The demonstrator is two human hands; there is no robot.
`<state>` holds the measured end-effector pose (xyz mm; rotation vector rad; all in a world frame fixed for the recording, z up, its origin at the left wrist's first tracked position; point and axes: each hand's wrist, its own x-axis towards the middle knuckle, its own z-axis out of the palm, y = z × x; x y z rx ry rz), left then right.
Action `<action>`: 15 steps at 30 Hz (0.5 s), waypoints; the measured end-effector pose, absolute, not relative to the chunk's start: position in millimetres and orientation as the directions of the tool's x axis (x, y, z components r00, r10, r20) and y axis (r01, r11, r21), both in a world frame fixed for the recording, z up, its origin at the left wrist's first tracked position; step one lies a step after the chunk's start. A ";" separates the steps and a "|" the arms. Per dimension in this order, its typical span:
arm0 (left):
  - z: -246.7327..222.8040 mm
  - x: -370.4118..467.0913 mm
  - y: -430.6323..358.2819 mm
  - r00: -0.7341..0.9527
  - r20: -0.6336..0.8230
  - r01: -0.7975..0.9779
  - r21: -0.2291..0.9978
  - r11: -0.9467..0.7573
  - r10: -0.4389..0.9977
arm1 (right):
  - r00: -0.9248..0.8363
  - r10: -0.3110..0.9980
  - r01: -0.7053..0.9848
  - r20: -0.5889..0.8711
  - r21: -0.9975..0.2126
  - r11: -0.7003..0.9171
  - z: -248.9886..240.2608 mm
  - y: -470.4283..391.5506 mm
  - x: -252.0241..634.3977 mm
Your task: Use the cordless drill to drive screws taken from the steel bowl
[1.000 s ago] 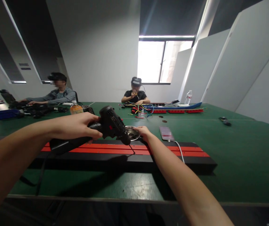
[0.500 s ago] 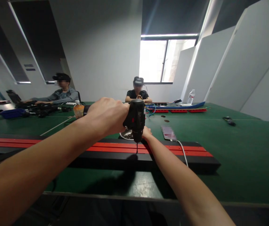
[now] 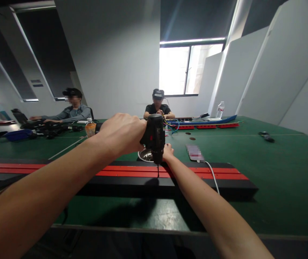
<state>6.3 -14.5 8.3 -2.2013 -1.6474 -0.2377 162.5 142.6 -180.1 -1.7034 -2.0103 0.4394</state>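
Observation:
My left hand is wrapped round the grip of a black cordless drill, which stands upright with its chuck downward. Its thin bit ends at the red strip that runs along a long black bar. Behind the drill, my right hand is at the right side of a metal bowl of small dark screws. Its fingers look curled, but the drill covers part of them, and whatever they hold is hidden.
A phone with a white cable lies behind the bar, the cable crossing it. An orange drink bottle stands beyond my left wrist. Two people sit across the green table, near a blue tray and red strips.
The view has shifted slightly. My right hand's fingers have moved a little beside the bowl. The drill keeps its place over the red strip in my left hand.

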 end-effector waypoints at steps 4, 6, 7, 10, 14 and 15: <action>8.3 6.2 -16.0 0.334 0.357 0.936 -0.237 -0.262 0.872 | -0.185 0.978 0.850 0.092 -0.485 0.206 -179.9 140.4 161.9; 8.0 6.2 -16.9 0.340 0.362 0.934 -0.234 -0.269 0.868 | -0.200 0.978 0.853 0.066 -0.479 0.207 -181.8 142.2 161.6; 7.8 6.2 -17.2 0.338 0.362 0.935 -0.232 -0.267 0.869 | -0.203 0.977 0.854 0.063 -0.478 0.208 -182.9 143.3 161.4; 7.5 6.1 -17.7 0.322 0.350 0.937 -0.250 -0.244 0.880 | -0.195 0.978 0.849 0.069 -0.488 0.203 -185.2 145.9 160.8; 7.6 5.6 -18.1 0.323 0.347 0.931 -0.282 -0.231 0.880 | -0.167 0.983 0.827 0.071 -0.533 0.179 -184.9 145.9 160.9; 7.6 5.4 -18.4 0.320 0.348 0.932 -0.284 -0.226 0.881 | -0.162 0.984 0.819 0.074 -0.546 0.176 -184.7 145.8 161.1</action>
